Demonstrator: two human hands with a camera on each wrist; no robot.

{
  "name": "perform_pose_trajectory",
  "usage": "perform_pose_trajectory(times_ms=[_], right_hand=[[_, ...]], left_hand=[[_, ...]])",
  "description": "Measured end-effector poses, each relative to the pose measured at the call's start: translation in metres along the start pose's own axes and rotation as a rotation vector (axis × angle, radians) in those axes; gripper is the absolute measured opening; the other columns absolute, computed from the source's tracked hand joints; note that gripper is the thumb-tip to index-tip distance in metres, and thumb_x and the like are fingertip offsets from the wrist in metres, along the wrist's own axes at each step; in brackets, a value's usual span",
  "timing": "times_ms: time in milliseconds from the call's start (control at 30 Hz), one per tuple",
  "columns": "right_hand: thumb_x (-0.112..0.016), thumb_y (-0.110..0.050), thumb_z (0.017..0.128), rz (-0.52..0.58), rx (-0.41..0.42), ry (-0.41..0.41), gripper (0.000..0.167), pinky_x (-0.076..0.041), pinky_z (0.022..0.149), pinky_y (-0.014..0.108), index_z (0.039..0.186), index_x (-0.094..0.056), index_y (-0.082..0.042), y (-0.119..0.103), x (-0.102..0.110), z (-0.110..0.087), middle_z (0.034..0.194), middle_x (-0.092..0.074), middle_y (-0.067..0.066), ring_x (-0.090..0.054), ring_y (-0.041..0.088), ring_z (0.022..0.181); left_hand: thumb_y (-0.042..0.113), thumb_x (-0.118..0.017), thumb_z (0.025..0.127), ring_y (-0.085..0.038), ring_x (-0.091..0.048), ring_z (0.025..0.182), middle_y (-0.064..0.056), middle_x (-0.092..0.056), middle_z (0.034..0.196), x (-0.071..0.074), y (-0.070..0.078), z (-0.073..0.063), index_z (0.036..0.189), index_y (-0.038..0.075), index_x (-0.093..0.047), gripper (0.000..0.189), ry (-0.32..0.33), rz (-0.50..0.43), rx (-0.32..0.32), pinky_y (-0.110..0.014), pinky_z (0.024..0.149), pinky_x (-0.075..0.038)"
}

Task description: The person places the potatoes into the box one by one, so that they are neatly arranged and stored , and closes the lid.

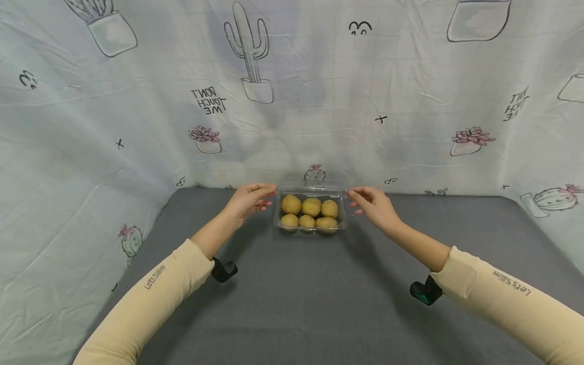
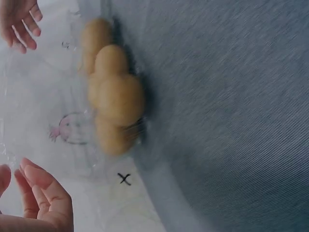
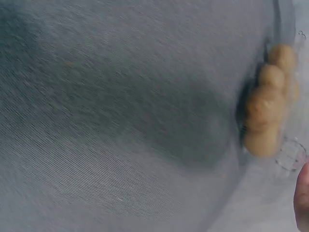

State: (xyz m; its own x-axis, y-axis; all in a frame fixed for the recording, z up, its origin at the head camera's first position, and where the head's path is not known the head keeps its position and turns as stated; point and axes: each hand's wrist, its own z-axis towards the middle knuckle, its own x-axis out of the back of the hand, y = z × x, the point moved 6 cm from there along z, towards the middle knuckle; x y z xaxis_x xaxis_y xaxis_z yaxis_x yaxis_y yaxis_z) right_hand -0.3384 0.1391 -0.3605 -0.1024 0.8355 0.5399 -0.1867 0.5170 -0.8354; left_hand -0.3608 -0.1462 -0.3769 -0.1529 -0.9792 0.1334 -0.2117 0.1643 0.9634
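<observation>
At the back of the table, in the head view, a clear plastic box (image 1: pixel 276 219) holds several yellow-brown round potatoes (image 1: pixel 312 207). Its hinged lid (image 1: pixel 315 189) is raised. My left hand (image 1: pixel 248 202) pinches the lid's left corner between thumb and fingers, and the left wrist view shows this hand (image 2: pixel 46 203) at the lower left. On the opposite corner, my right hand (image 1: pixel 375 205) grips the lid with thumb and forefinger, its other fingers loosely bent. Only a sliver of the right hand (image 3: pixel 302 195) enters the right wrist view. The potatoes (image 3: pixel 265 104) look blurred there.
A grey cloth-covered table (image 1: pixel 310 294) lies under both arms. Close behind the box hangs a white curtain (image 1: pixel 319 111) printed with cacti, which also runs along the left and right sides. Dark wrist devices (image 1: pixel 223 270) sit under the cream sleeves (image 1: pixel 169 281).
</observation>
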Motion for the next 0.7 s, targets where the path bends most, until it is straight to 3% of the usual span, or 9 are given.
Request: perform_pose_trajectory(times_ms=[133,267,433,700], right_hand=[[-0.048,-0.029,0.097,0.007,-0.04,-0.007,0.037,-0.054,0.08,0.038,0.12,-0.055,-0.001,0.009,-0.006,-0.008,0.118,-0.058,0.02,-0.057,0.034,0.103],[-0.05,-0.022,0.097,-0.007,-0.077,-0.017,0.03,-0.052,0.082,0.044,0.117,-0.057,-0.001,0.016,-0.012,-0.011,0.117,-0.059,0.019,-0.055,0.034,0.104],[-0.054,-0.019,0.094,-0.109,-0.11,-0.029,0.025,-0.05,0.071,0.035,0.113,-0.06,-0.003,0.022,-0.017,-0.015,0.111,-0.061,0.016,-0.057,0.031,0.094],[-0.056,-0.018,0.092,-0.177,-0.107,-0.035,0.022,-0.049,0.065,0.03,0.109,-0.063,-0.005,0.03,-0.023,-0.02,0.107,-0.063,0.014,-0.059,0.027,0.091]], left_hand=[[0.032,-0.061,0.09,-0.01,-0.058,0.077,-0.009,-0.057,0.122,-0.003,-0.009,-0.003,0.117,0.009,-0.059,0.035,0.002,0.03,0.012,-0.022,0.067,-0.05],[0.028,-0.064,0.088,-0.019,-0.06,0.084,-0.005,-0.061,0.112,-0.004,-0.019,-0.006,0.111,0.01,-0.062,0.029,0.0,0.086,0.014,-0.031,0.076,-0.052],[0.023,-0.064,0.088,-0.033,-0.058,0.095,-0.004,-0.064,0.103,-0.005,-0.03,-0.009,0.111,0.007,-0.063,0.028,-0.027,0.168,-0.029,-0.044,0.085,-0.05],[0.023,-0.065,0.087,-0.035,-0.056,0.101,-0.007,-0.065,0.101,-0.008,-0.038,-0.013,0.108,0.007,-0.062,0.027,-0.034,0.272,-0.064,-0.044,0.085,-0.046]])
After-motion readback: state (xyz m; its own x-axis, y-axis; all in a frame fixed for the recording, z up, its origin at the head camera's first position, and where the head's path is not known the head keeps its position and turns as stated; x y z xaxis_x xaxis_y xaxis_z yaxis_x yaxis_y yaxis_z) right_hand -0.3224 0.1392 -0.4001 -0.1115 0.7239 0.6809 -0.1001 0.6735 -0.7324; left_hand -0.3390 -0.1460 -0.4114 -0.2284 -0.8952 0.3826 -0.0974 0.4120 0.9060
